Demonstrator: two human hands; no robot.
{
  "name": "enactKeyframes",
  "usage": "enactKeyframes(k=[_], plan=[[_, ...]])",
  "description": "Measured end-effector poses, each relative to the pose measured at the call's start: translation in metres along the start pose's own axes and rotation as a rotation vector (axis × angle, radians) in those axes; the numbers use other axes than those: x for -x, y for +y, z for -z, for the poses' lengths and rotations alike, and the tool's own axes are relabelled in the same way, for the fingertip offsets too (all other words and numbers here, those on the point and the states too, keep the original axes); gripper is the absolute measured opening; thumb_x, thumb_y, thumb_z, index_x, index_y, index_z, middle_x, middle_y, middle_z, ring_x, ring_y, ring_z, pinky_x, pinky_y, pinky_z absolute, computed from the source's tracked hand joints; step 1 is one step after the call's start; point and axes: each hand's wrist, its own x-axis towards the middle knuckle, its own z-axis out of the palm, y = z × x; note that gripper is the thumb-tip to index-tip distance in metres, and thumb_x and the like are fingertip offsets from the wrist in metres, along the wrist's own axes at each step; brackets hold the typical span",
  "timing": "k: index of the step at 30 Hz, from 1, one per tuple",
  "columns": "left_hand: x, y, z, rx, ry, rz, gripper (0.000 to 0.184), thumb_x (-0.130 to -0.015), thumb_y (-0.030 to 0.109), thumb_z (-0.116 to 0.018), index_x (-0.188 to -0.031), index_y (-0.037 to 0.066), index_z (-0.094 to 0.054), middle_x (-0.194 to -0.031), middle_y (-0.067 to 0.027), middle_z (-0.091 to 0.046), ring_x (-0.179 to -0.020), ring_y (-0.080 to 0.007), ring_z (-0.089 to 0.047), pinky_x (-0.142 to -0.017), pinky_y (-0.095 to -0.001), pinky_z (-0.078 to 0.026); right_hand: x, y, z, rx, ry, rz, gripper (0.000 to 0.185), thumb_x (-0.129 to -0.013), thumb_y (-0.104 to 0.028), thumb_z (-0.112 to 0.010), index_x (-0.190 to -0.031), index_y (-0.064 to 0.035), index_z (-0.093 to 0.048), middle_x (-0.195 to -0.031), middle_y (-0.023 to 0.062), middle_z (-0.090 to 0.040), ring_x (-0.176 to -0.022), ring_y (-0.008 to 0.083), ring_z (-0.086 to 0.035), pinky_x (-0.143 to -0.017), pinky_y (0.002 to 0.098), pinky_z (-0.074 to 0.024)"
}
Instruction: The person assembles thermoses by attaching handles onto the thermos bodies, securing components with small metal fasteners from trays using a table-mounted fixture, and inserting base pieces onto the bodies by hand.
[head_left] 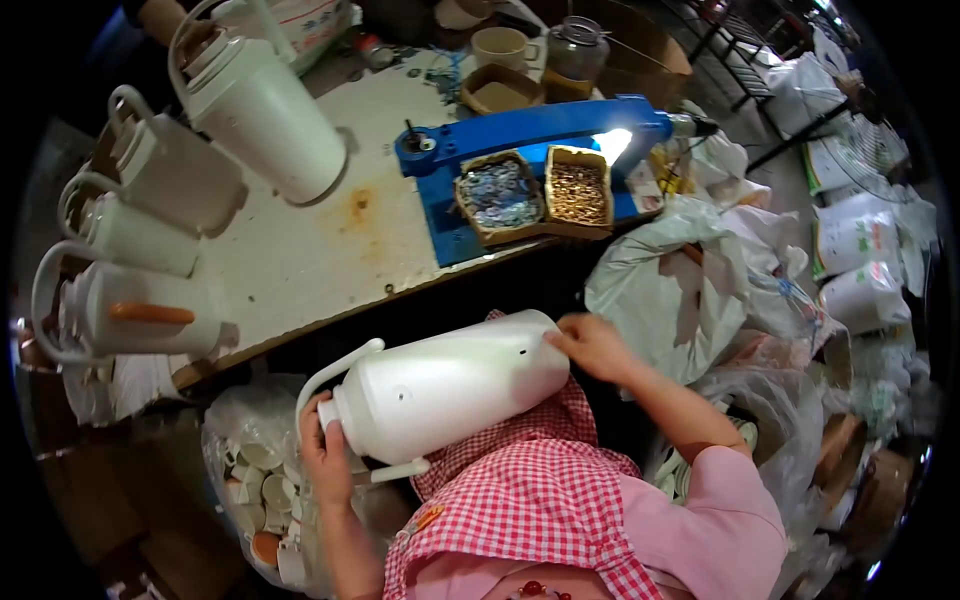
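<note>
A white thermos flask casing [460,385] lies on its side across the lap, over a red checked apron [520,490]. Its carrying handle [335,370] swings out at the neck end, on the left. My left hand [326,455] is closed around that neck end. At the base, the fingers of my right hand [592,345] are bent against the rim, gripping it. A small dark hole [522,352] shows in the casing's side near this hand. Whether anything small sits between the right fingertips is hidden.
Several white flasks, one with an orange handle [150,313], stand on the worktable [300,260]. Another person's hand [200,35] touches the tallest flask [265,115]. A blue machine [540,125] carries boxes of small metal parts [578,190]. Plastic bags of parts [265,480] flank the lap.
</note>
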Motion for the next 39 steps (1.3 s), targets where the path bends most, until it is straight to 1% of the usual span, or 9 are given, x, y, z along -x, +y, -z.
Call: enactKeyframes(k=[2,4,8,12,18,22,25,30,39], plan=[[-0.002,-0.019,-0.013,0.050,-0.025,0.054,0.030,-0.101,0.017,-0.045,-0.123,-0.002,-0.055,-0.123,-0.0115,-0.056,-0.108,-0.0205,-0.055,-0.098,-0.0328,-0.041,-0.012,0.011,0.026,-0.450,0.212,0.040,0.021,-0.093,-0.020,-0.066,-0.095,-0.0001,-0.071,-0.083,0.0126,-0.070,-0.078,0.0265,-0.068,-0.071,0.0373,-0.0526],[-0.009,-0.022,-0.018,-0.009,-0.014,0.034,0.032,-0.102,0.018,-0.042,-0.124,-0.003,-0.054,-0.121,-0.0116,-0.057,-0.106,-0.0199,-0.055,-0.097,-0.0320,-0.042,-0.034,-0.001,0.068,-0.207,0.531,0.335,0.013,-0.089,-0.014,-0.067,-0.092,-0.0015,-0.071,-0.082,0.0126,-0.070,-0.077,0.0280,-0.068,-0.070,0.0354,-0.0521],[-0.030,-0.013,-0.024,-0.036,-0.035,0.034,0.032,-0.102,0.019,-0.042,-0.119,-0.004,-0.056,-0.118,-0.0115,-0.057,-0.105,-0.0201,-0.056,-0.096,-0.0325,-0.042,-0.105,-0.013,0.113,0.173,0.702,0.327,0.017,-0.087,-0.015,-0.068,-0.100,-0.0063,-0.074,-0.092,0.0126,-0.071,-0.085,0.0262,-0.069,-0.076,0.0375,-0.0536],[-0.032,-0.019,-0.025,0.023,0.008,0.053,0.033,-0.101,0.019,-0.043,-0.117,-0.005,-0.058,-0.117,-0.0118,-0.058,-0.107,-0.0209,-0.056,-0.097,-0.0325,-0.043,-0.157,-0.008,0.110,0.553,0.572,0.269,0.021,-0.086,-0.015,-0.065,-0.104,-0.0136,-0.075,-0.107,0.0118,-0.071,-0.101,0.0327,-0.066,-0.088,0.0448,-0.0521],[-0.033,-0.015,-0.028,-0.006,0.017,0.049,0.033,-0.100,0.018,-0.044,-0.118,-0.005,-0.057,-0.119,-0.0121,-0.057,-0.109,-0.0218,-0.056,-0.099,-0.0330,-0.042,-0.159,-0.004,0.112,0.632,0.620,0.393,0.015,-0.079,-0.013,-0.069,-0.093,-0.0119,-0.074,-0.097,0.0100,-0.070,-0.095,0.0314,-0.067,-0.085,0.0442,-0.0534],[-0.037,-0.012,-0.028,0.050,0.037,0.076,0.032,-0.099,0.017,-0.045,-0.118,-0.006,-0.057,-0.120,-0.0122,-0.056,-0.110,-0.0222,-0.055,-0.099,-0.0331,-0.042,-0.141,-0.015,0.113,0.457,0.777,0.389,0.015,-0.079,-0.015,-0.074,-0.094,-0.0096,-0.072,-0.090,0.0067,-0.070,-0.078,0.0242,-0.069,-0.070,0.0360,-0.0538],[-0.035,-0.011,-0.029,0.003,0.044,0.032,0.031,-0.099,0.016,-0.045,-0.116,-0.007,-0.058,-0.121,-0.0123,-0.056,-0.111,-0.0224,-0.055,-0.098,-0.0334,-0.042,-0.115,-0.050,0.116,0.105,0.633,0.294,0.010,-0.084,-0.012,-0.072,-0.093,-0.0077,-0.072,-0.092,0.0096,-0.073,-0.082,0.0185,-0.072,-0.075,0.0303,-0.0554],[-0.036,-0.010,-0.030,0.024,0.023,0.066,0.031,-0.096,0.015,-0.048,-0.115,-0.007,-0.059,-0.122,-0.0129,-0.055,-0.109,-0.0234,-0.054,-0.097,-0.0339,-0.042,-0.120,-0.136,0.109,-0.713,0.481,0.700,0.011,-0.093,-0.006,-0.067,-0.099,0.0027,-0.071,-0.089,0.0055,-0.074,-0.084,0.0099,-0.069,-0.079,0.0240,-0.0539],[-0.036,-0.006,-0.027,-0.032,0.053,0.008,0.032,-0.094,0.016,-0.050,-0.110,-0.009,-0.062,-0.122,-0.0150,-0.055,-0.106,-0.0245,-0.055,-0.094,-0.0346,-0.043,-0.159,-0.188,0.114,-0.418,0.410,0.737,0.013,-0.094,-0.008,-0.066,-0.103,0.0012,-0.071,-0.095,0.0041,-0.074,-0.087,0.0093,-0.069,-0.077,0.0237,-0.0529]])
